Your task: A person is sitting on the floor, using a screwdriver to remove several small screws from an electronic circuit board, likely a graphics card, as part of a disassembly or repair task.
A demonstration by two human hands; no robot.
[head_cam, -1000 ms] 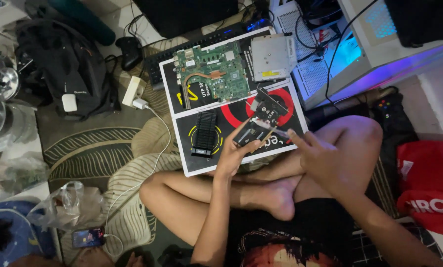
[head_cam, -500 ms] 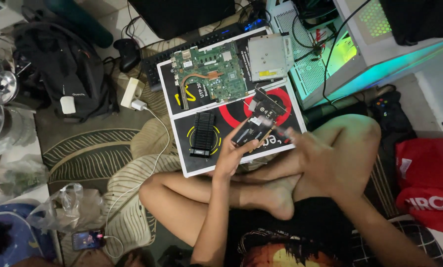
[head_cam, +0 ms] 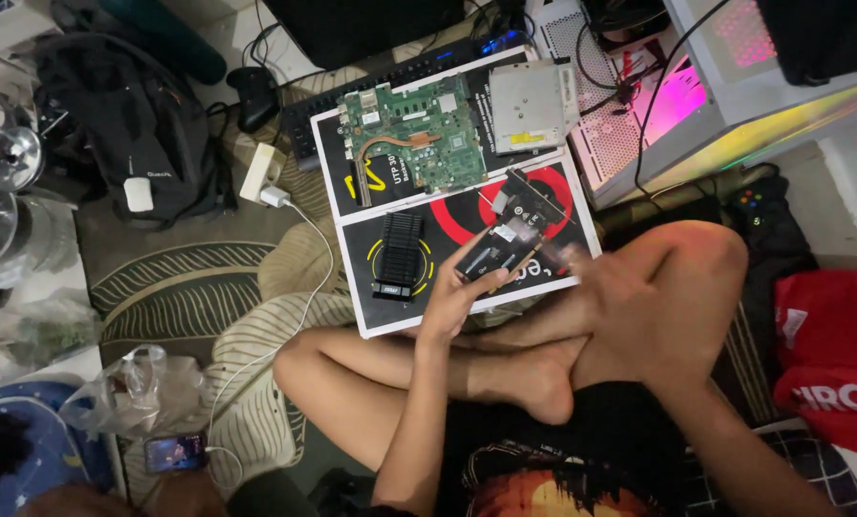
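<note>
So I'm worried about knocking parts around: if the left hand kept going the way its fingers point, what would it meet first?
The left hand holds a small black card and points up-right. Straight on, it would probably first meet the black expansion card lying on the box; depth is unclear.

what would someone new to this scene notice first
Probably the green circuit board with a copper pipe, lying on black, white-edged boxes on the floor in front of a cross-legged person. Just below it, the left hand holds up a small black card-like part, with the blurred right hand beside it. At top right, a white computer case glows pink and yellow.
</note>
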